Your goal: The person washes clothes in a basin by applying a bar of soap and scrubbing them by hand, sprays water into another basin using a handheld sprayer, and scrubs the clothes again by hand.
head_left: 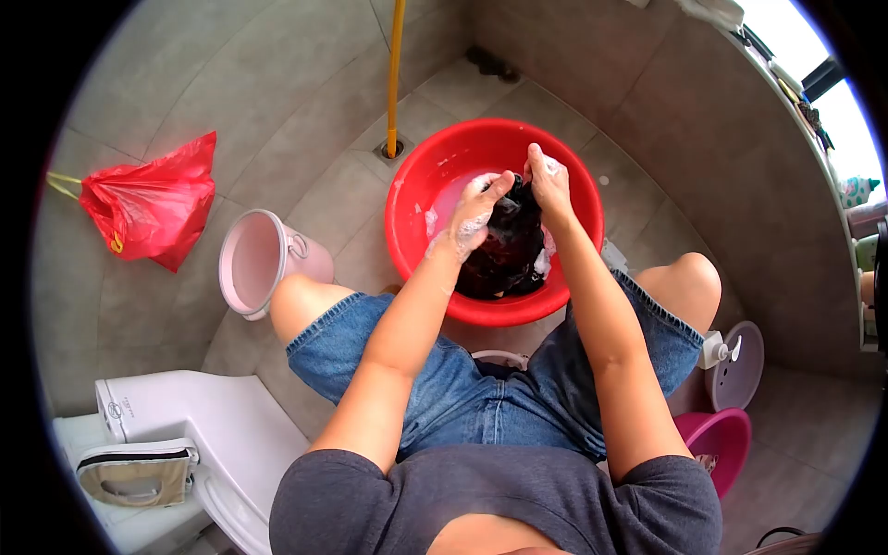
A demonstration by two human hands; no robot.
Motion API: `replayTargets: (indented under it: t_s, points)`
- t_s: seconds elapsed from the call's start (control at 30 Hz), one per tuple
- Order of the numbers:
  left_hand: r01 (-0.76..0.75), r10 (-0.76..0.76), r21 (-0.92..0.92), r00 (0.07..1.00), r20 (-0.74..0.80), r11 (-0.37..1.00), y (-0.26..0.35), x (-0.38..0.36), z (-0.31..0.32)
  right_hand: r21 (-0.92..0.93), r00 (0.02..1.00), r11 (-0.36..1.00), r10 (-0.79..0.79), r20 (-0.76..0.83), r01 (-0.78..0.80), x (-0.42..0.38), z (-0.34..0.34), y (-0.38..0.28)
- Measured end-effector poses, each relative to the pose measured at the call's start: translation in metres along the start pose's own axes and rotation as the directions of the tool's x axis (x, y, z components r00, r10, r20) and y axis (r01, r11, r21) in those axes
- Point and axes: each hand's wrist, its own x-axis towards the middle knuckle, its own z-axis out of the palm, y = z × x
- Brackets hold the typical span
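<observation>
A wide red basin (404,236) sits on the tiled floor between my knees. Inside it lies a dark, wet cloth (504,250) with suds and pinkish water around it. My left hand (479,213), coated in foam, is closed on the cloth's upper left edge. On the right, my right hand (548,185) grips the upper part of the same cloth, with foam on its fingers. Both hands are over the basin, a short distance apart, and the cloth stretches between and below them.
Left of the basin stand a pink bucket (310,259) and a hanging red bag (153,203). A toilet (213,444) is at the lower left. A yellow pipe (395,83) enters a floor drain. At the right are a magenta basin (735,444) and a pump bottle (714,351).
</observation>
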Motion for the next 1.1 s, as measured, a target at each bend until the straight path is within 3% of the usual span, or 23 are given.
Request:
replayTargets:
  t_s: [0.03, 0.1, 0.17, 0.23, 0.27, 0.3, 0.37, 0.4, 0.5, 0.53, 0.63, 0.7, 0.77, 0.8, 0.87, 0.93, 0.97, 1.0, 1.03, 1.07, 1.1]
  points:
    - [-0.138, 0.15, 0.223, 0.988, -0.039, 0.965, -0.002, 0.005, -0.01, 0.032, 0.997, 0.997, 0.069, 0.025, -0.07, 0.001, -0.004, -0.009]
    - [-0.18, 0.222, 0.545, 0.975, -0.012, 0.819, 0.013, 0.003, -0.019, 0.202, 0.965, 0.952, 0.198, 0.173, -0.231, -0.002, -0.016, -0.028]
    - [-0.198, 0.291, 0.615, 0.955, -0.052, 0.763, 0.018, 0.003, -0.024, 0.21, 0.943, 0.948, 0.178, 0.28, -0.241, -0.004, -0.026, -0.04]
    - [-0.255, 0.428, 0.67, 0.898, -0.104, 0.697, 0.018, 0.009, -0.032, 0.099, 0.916, 0.97, 0.171, 0.362, -0.221, -0.008, -0.028, -0.046]
    - [-0.265, 0.456, 0.683, 0.883, -0.113, 0.681, 0.017, 0.012, -0.036, -0.049, 0.89, 0.997, 0.081, 0.449, -0.066, -0.003, -0.031, -0.037]
    - [-0.274, 0.483, 0.696, 0.867, -0.12, 0.664, 0.015, 0.013, -0.039, -0.312, 0.866, 0.941, 0.047, 0.498, 0.129, -0.002, -0.033, -0.034]
    - [-0.288, 0.55, 0.804, 0.833, -0.057, 0.52, 0.014, 0.013, -0.04, -0.403, 0.784, 0.901, 0.13, 0.607, 0.163, -0.001, -0.03, -0.033]
    - [-0.291, 0.579, 0.849, 0.815, -0.021, 0.441, 0.014, 0.013, -0.04, -0.403, 0.834, 0.898, 0.08, 0.545, 0.177, 0.0, -0.029, -0.029]
    - [-0.356, 0.742, 0.888, 0.67, 0.024, 0.292, 0.002, 0.021, -0.053, -0.092, 0.981, 0.995, 0.053, 0.186, -0.036, 0.005, -0.033, -0.032]
    - [-0.383, 0.756, 0.891, 0.65, 0.073, 0.243, -0.002, 0.023, -0.061, 0.006, 0.993, 1.0, -0.003, 0.115, 0.002, 0.008, -0.039, -0.035]
    - [-0.191, 0.688, 0.965, 0.726, 0.014, 0.182, -0.009, 0.023, -0.093, 0.345, 0.999, 0.939, 0.012, -0.048, 0.005, 0.017, -0.053, -0.04]
    - [-0.091, 0.576, 0.96, 0.814, -0.08, 0.263, -0.013, 0.025, -0.107, 0.344, 0.992, 0.935, -0.046, -0.114, 0.082, 0.028, -0.067, -0.027]
    - [-0.001, 0.43, 0.924, 0.885, -0.178, 0.384, -0.006, 0.018, -0.103, 0.14, 0.952, 0.959, -0.211, -0.223, 0.245, 0.038, -0.071, -0.018]
    - [-0.027, 0.421, 0.93, 0.896, -0.141, 0.367, -0.002, 0.016, -0.105, 0.023, 0.923, 0.958, -0.269, -0.275, 0.286, 0.041, -0.073, -0.011]
    - [-0.041, 0.291, 0.825, 0.944, -0.152, 0.564, 0.003, 0.019, -0.119, -0.221, 0.848, 0.915, -0.397, -0.352, 0.337, 0.036, -0.072, -0.021]
    - [-0.013, 0.14, 0.731, 0.984, -0.113, 0.682, 0.007, 0.027, -0.137, 0.123, 0.914, 0.946, -0.247, -0.321, 0.299, 0.037, -0.073, -0.015]
    - [-0.076, 0.189, 0.663, 0.977, -0.1, 0.745, 0.002, 0.033, -0.145, 0.291, 0.941, 0.92, -0.179, -0.286, 0.264, 0.04, -0.074, -0.009]
    - [-0.142, 0.238, 0.587, 0.967, -0.089, 0.797, -0.004, 0.039, -0.152, 0.318, 0.956, 0.918, -0.162, -0.246, 0.237, 0.044, -0.074, 0.001]
    - [-0.207, 0.286, 0.503, 0.955, -0.083, 0.839, -0.007, 0.042, -0.155, -0.21, 0.873, 0.932, -0.353, -0.336, 0.296, 0.053, -0.075, 0.012]
    - [-0.181, 0.207, 0.458, 0.978, -0.006, 0.87, 0.01, 0.025, -0.129, -0.217, 0.932, 0.948, -0.281, -0.227, 0.233, 0.047, -0.07, 0.005]
    - [-0.141, 0.169, 0.397, 0.985, -0.036, 0.907, 0.008, 0.029, -0.128, -0.231, 0.973, 0.958, -0.199, -0.114, 0.169, 0.04, -0.063, -0.001]
